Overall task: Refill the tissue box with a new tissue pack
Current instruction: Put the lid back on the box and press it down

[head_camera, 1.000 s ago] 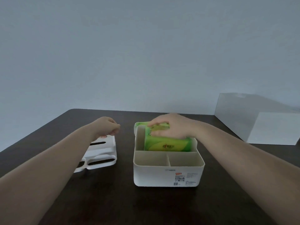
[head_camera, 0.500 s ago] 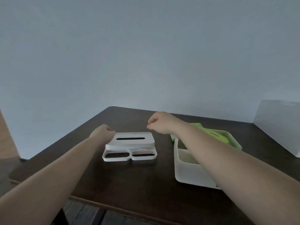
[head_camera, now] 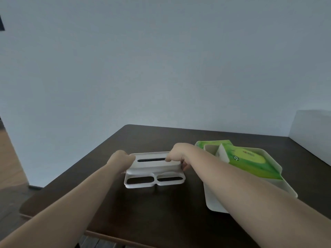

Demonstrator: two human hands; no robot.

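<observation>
On dark table point(head_camera: 161, 212), mid-frame: white lid point(head_camera: 154, 169) w/ slot + two oval cutouts. My left hand point(head_camera: 120, 161) clamps lid's left end, right hand point(head_camera: 179, 156) clamps right end, thumb by slot. Just right of lid: white tissue box point(head_camera: 268, 185), open-topped. Green tissue pack point(head_camera: 250, 163) sits tilted inside, far corner poking over rim. Grey box point(head_camera: 313, 133) far right.

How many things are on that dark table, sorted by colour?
White: 3 - slotted lid, tissue box base, large box at the far right edge
Green: 1 - tissue pack, lying in the base
Total: 4
</observation>
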